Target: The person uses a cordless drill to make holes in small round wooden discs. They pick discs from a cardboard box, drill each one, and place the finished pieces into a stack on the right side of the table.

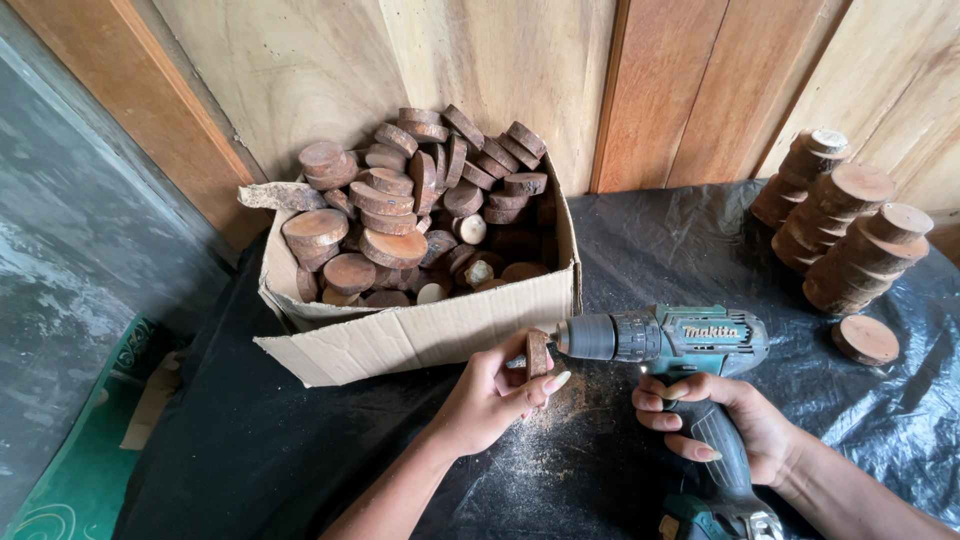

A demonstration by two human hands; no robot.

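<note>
Left hand (490, 400) fingers pinch small wood slice (537, 353) on edge, over the black-covered worktop (300, 450). Right hand (725, 425) clenched on teal drill (665, 340), bit at the slice face. Slice looks light, stiff; grip by rim. Cardboard box (420, 335) of slices behind.

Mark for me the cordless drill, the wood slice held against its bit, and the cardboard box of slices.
cordless drill (665, 338), head view, on the teal motor body.
wood slice (537, 354), head view, on its brown face, held in the left hand.
cardboard box (440, 328), head view, on the bare front wall.
</note>
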